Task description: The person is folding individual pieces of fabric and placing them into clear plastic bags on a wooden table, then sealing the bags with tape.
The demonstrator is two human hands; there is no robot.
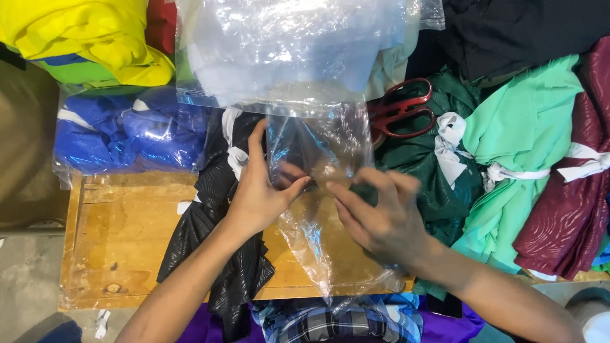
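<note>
A worn yellow wooden counter point(127, 235) carries heaps of folded cloth: a mint-green bundle tied with white strip point(521, 146), a maroon bundle point(572, 216), a dark green bundle point(432, 171), and a blue garment sealed in plastic point(121, 133). At centre, a black textured garment point(216, 209) lies with its long axis running toward the person, just left of a clear, crinkled plastic bag point(318, 190) that runs the same way. The left hand point(260, 190), the nearer one, pinches the bag's film between thumb and fingers, wrist resting on the black cloth. The right hand point(381, 219) presses the bag with curled fingers, grip loose and closed on nothing. Red-handled scissors point(403, 108) rest beyond.
</note>
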